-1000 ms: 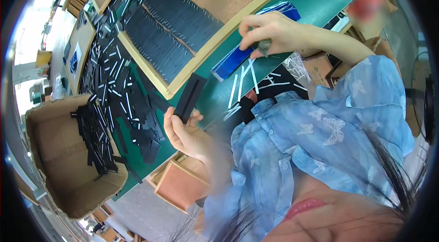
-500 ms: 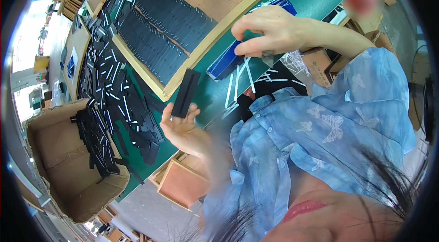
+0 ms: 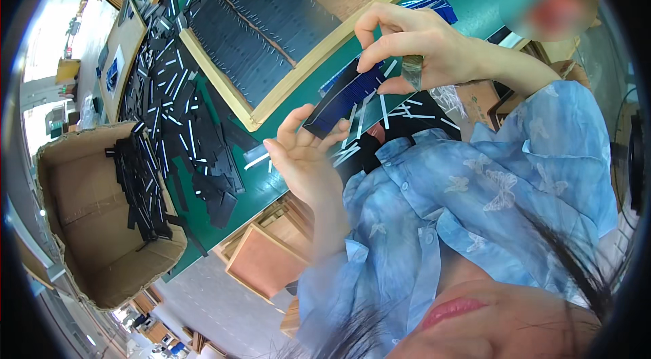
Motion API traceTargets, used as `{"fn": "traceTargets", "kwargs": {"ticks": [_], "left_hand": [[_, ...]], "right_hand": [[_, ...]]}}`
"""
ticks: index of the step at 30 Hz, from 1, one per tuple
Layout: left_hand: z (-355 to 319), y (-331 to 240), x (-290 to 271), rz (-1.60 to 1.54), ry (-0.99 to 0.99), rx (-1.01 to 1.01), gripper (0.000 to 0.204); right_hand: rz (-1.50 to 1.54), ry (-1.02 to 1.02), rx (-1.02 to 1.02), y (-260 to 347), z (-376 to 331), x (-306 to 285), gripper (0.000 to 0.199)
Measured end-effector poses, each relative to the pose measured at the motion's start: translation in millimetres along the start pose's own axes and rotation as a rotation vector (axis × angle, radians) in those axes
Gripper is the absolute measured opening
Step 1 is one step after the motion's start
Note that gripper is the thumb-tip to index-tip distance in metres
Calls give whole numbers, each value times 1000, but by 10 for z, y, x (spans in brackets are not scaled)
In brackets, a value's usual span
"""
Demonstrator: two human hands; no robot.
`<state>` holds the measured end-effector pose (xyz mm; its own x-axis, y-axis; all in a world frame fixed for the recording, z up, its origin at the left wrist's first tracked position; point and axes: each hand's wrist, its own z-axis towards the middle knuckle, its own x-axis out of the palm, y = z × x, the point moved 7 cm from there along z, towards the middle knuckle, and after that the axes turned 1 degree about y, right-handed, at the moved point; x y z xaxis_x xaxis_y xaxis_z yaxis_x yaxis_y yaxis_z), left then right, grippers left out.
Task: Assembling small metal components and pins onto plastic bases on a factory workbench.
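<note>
Between my two hands a flat dark strip (image 3: 350, 93), black and deep blue with fine cross lines, is held up at a slant. My left hand (image 3: 305, 155) grips its lower end between the fingers. At the upper end, my right hand (image 3: 424, 47) pinches it with thumb and fingertips, and a clear tape wrap (image 3: 411, 71) circles one finger. Beneath the strip, partly hidden, are a shiny blue piece (image 3: 331, 81) and several thin white strips (image 3: 385, 111).
A wooden frame (image 3: 252, 117) holding rows of dark strips (image 3: 258, 20) lies beyond my hands. Loose black and white strips (image 3: 163, 88) heap up at left, spilling into a cardboard box (image 3: 88, 210). Blue shiny packaging (image 3: 434, 6) sits at the far right of the green table (image 3: 268, 186).
My left hand has risen rightward with its dark strip toward my right hand. My right hand has left the blue piece on the table and now holds the strip's upper end.
</note>
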<state>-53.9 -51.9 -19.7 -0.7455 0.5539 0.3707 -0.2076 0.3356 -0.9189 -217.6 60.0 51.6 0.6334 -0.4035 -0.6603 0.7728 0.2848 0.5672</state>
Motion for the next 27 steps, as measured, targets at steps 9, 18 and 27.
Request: {"fn": "traceTargets", "kwargs": {"ticks": [9, 18, 27], "left_hand": [[-18, -8, 58, -17, 12, 9, 56], [-73, -65, 100, 100, 22, -47, 24], [-38, -23, 34, 5, 13, -101, 28]], "right_hand": [[15, -6, 7, 31, 17, 12, 40], [110, -2, 59, 1, 28, 20, 30], [187, -48, 42, 51, 35, 21, 27]]}}
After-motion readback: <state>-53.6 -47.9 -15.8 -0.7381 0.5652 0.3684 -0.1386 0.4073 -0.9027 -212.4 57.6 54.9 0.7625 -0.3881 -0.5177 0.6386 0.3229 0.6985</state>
